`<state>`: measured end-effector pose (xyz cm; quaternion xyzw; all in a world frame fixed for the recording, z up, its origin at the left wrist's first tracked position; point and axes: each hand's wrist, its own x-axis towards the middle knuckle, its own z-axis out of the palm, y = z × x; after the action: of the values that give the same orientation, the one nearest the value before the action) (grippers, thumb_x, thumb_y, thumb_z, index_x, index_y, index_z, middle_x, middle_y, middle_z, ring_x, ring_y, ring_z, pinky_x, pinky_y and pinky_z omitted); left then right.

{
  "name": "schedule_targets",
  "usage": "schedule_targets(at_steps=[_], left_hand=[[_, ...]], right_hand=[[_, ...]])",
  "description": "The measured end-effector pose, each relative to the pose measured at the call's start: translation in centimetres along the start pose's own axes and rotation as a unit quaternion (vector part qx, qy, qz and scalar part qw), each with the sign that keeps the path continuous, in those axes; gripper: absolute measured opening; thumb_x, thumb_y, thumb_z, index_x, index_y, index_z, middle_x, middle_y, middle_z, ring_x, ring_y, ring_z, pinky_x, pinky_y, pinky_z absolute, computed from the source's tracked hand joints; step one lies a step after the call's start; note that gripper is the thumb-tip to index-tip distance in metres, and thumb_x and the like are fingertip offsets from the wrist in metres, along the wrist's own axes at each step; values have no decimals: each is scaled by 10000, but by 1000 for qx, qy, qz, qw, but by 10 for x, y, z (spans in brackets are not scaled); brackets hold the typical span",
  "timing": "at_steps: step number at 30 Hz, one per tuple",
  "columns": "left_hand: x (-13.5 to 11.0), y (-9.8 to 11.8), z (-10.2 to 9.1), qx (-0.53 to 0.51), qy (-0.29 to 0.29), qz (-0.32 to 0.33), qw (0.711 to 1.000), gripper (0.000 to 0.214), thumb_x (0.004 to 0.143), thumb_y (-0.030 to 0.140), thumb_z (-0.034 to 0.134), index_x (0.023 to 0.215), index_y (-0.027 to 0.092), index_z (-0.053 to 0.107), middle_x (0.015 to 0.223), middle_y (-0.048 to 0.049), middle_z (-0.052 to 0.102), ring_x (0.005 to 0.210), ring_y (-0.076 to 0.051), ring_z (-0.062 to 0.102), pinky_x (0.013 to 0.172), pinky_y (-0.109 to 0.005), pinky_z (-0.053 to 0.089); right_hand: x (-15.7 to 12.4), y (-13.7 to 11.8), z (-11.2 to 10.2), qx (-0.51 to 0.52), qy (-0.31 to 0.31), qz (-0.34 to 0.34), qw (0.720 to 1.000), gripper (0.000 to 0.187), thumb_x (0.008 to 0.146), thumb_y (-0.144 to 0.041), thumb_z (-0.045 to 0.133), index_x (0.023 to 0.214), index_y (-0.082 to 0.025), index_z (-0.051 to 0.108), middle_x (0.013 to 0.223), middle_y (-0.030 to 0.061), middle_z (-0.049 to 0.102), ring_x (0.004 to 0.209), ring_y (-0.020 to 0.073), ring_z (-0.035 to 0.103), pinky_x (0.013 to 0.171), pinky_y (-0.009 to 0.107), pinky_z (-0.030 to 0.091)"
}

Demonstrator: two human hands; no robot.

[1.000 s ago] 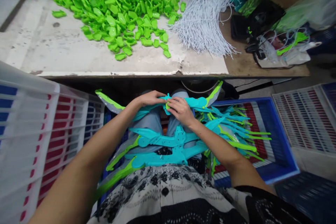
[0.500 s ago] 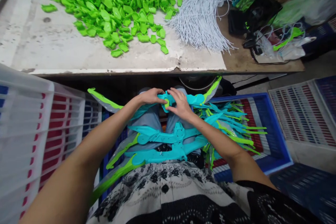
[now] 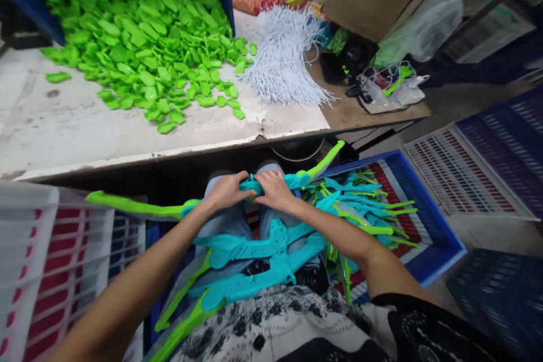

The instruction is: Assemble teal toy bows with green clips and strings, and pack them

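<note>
A turquoise toy bow (image 3: 301, 180) with lime-green limb ends is held level over my knees. My left hand (image 3: 227, 190) grips its middle from the left, thumb toward the centre. Close beside it, my right hand (image 3: 274, 190) wraps the middle from the right. The fingers hide much of the centre piece between them. Nearer my body, another turquoise bow (image 3: 250, 248) lies across my thighs, and a second bow (image 3: 241, 287) lies by my shirt.
On the table (image 3: 59, 138) lie a big pile of green plastic pieces (image 3: 148, 68) and a bundle of white cords (image 3: 282, 62). A blue crate (image 3: 447, 249) with more bows stands at right. White crates (image 3: 38, 277) stand at left; a cardboard box (image 3: 360, 0) sits behind.
The view has shifted, showing more of the table's back. The held bow has tipped so its face is turned away, and the green piece at its centre is now mostly hidden.
</note>
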<state>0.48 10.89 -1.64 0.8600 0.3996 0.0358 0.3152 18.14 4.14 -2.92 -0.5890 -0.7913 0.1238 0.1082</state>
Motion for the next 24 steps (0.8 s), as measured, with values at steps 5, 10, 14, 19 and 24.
schedule_targets(at_steps=[5,10,14,19,24], left_hand=[[-30,-6,17,190,180,56,964,299,883,316,450,1130,212,582,1062,-117,612,939,-255,592,717,-318,441],[-38,-30,49,200,221,124,947,348,859,219,490,1195,179,573,1285,-212,490,1166,-333,491,905,-453,443],[-39,-30,51,181,179,110,961,411,834,284,547,1236,201,540,1415,-208,381,1208,-360,458,918,-499,441],[-42,-23,42,172,148,94,969,562,808,215,525,1362,223,431,1451,-199,341,1297,-376,372,979,-543,393],[-33,-5,33,132,113,137,975,670,799,268,550,1426,207,321,1533,-178,154,1408,-385,133,1054,-589,285]], right_hand=[[29,32,-56,80,85,-40,992,223,886,-301,521,1014,-203,675,997,58,669,975,197,540,866,328,387],[114,120,-128,-25,244,153,957,302,897,-178,406,993,-136,689,1006,110,650,973,232,520,897,359,362],[173,164,-155,-102,200,213,951,333,877,-92,368,978,-39,681,1065,188,619,1021,259,492,881,377,359],[197,167,-156,-132,175,203,954,348,851,0,337,994,29,653,1056,243,619,1092,286,482,947,454,329],[149,163,-166,-89,226,211,947,263,865,-94,425,906,-25,676,995,162,647,1075,283,518,924,464,368]])
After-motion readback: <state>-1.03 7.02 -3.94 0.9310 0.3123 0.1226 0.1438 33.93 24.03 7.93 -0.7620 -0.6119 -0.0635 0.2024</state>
